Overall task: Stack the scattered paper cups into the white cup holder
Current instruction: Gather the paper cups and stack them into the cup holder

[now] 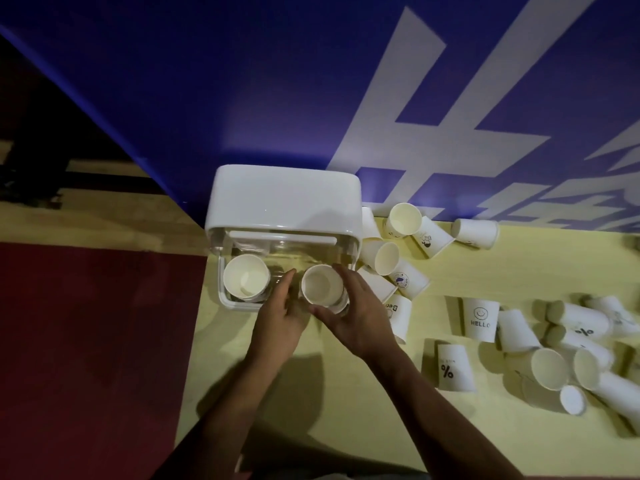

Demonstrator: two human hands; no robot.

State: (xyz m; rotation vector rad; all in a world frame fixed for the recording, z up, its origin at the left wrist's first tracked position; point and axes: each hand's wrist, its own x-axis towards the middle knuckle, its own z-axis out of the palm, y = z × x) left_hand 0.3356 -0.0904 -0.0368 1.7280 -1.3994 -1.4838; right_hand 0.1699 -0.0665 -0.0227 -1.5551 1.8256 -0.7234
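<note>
Right hand (360, 317) at cup holder (287, 199), 12 o'clock.
I read fingers (346, 277) curled round cup (322, 284); left hand (280, 320) fingers (287, 282) straight, empty.

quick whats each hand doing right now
left hand: open, straight fingers against the cup in the white holder.
right hand: holding that cup, fingers and thumb curled round it.

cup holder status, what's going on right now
Right hand grips a cup at the right slot of the cup holder; left hand touches its side, fingers straight. Left slot holds a stack. Scattered cups lie to the right, nothing blocking.
</note>
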